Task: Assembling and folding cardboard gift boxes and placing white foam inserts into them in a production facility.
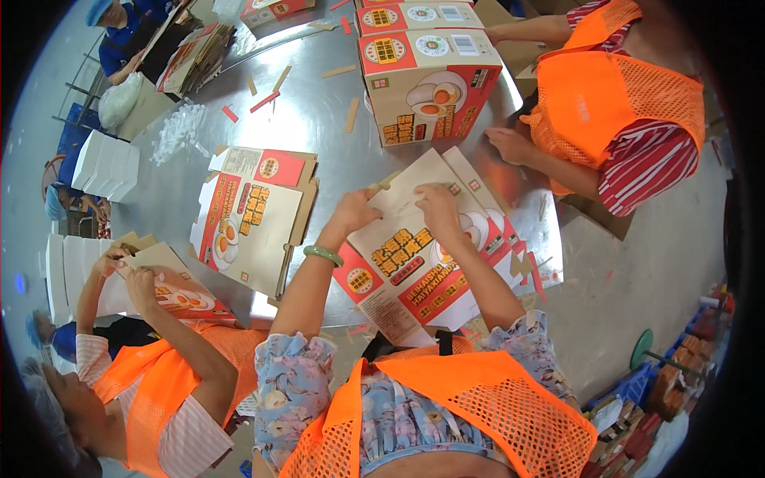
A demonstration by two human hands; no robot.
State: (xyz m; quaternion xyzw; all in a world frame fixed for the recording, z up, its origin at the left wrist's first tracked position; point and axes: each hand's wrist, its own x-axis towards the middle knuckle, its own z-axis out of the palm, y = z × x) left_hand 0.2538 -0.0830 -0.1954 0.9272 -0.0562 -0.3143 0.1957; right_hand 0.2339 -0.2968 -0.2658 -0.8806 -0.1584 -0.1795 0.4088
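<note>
Working a flat printed carton blank on the steel table, both hands on its far end. Left hand: fingers curled together over the blank's upper-left flap edge, thumb side pinching what looks like a small tab; the fisheye blur makes the exact grip hard to confirm. Right hand: fingers pressed down flat and close together on the panel just right of the left-hand fingertips, pinning it rather than clamping. The blank runs from under the fingertips back toward the body, its near edge hanging off the table lip.

A second unfolded blank lies just left of the left-hand fingers, apart from it. An erected box stands beyond the fingertips. A co-worker's hand rests past the right-hand fingers, near the blank's far corner.

Risks, as I judge them:
- flap creases off the score line if the right hand's pin slips on the slick steel
- overhanging near edge tips the blank off the table
- co-worker's hand is close enough to collide with the lifted flap
</note>
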